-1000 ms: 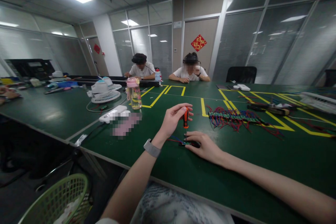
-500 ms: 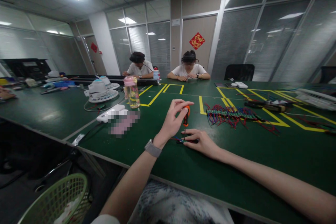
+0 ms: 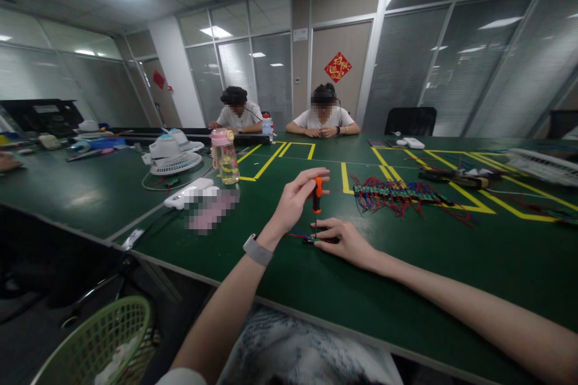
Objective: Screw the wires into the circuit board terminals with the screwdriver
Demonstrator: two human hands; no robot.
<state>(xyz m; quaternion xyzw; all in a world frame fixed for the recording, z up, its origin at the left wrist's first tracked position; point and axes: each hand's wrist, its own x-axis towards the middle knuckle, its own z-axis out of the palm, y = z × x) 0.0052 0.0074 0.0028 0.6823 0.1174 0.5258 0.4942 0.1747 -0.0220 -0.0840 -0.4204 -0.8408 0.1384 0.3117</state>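
Note:
My left hand [image 3: 295, 198] is closed around the orange and black handle of a screwdriver [image 3: 317, 195], which stands upright. Its thin shaft points down onto a small green circuit board [image 3: 310, 240] with red and blue wires, lying flat on the green table [image 3: 388, 307]. My right hand [image 3: 345, 242] rests low on the table, its thumb and fingers at the board's right side, steadying it. The screwdriver's tip meets the board between the two hands; the exact contact spot is too small to make out.
A row of wired circuit boards [image 3: 401, 192] lies to the right, inside yellow tape lines. A pink-lidded bottle [image 3: 224, 156], a white power strip [image 3: 189, 191] and white fan parts [image 3: 174, 156] stand to the left. Two people sit across the table. A green basket [image 3: 139, 313] is below the edge.
The left hand's fingers have shifted on the screwdriver handle, now showing more spread behind it. My right hand and the board stay in about the same place; the view has moved slightly.

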